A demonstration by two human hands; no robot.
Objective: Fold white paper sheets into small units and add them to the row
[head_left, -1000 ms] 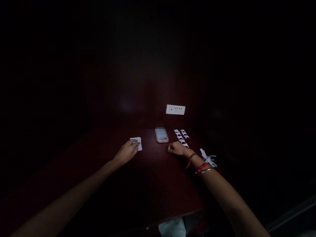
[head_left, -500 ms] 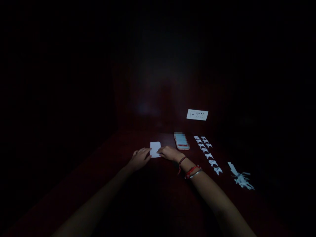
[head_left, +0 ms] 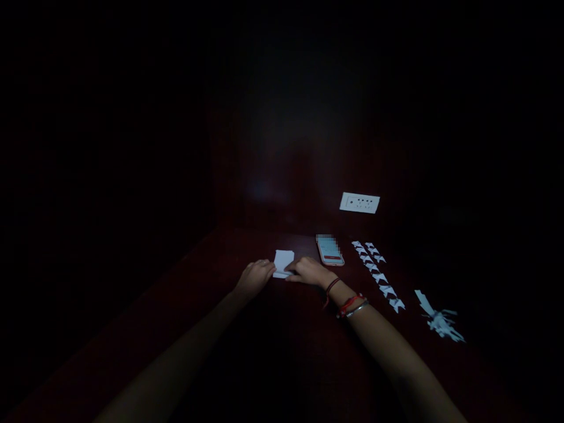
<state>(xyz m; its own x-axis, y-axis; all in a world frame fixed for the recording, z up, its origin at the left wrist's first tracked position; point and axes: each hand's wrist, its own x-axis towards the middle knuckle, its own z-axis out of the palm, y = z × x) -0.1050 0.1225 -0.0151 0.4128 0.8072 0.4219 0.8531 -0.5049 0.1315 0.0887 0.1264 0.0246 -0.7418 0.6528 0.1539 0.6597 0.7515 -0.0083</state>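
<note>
A small white sheet of paper point(head_left: 284, 258) lies on the dark red table in front of me. Its near edge shows a narrow strip that looks folded or lifted. At the lower left corner, my left hand point(head_left: 257, 276) has its fingers closed on the paper. My right hand point(head_left: 309, 271), with bracelets at its wrist, grips the lower right part between thumb and fingers. The undersides of my fingers are hidden.
A phone point(head_left: 330, 251) with a lit screen lies behind my right hand. To the right are two rows of small folded paper pieces point(head_left: 378, 277) and a pile of paper scraps point(head_left: 444, 324). A white socket panel point(head_left: 359, 202) is on the back wall.
The whole view has shifted a little. My left fingers have drawn in to the paper's lower left corner, and the near edge now shows a strip turned up under my right fingers.
</note>
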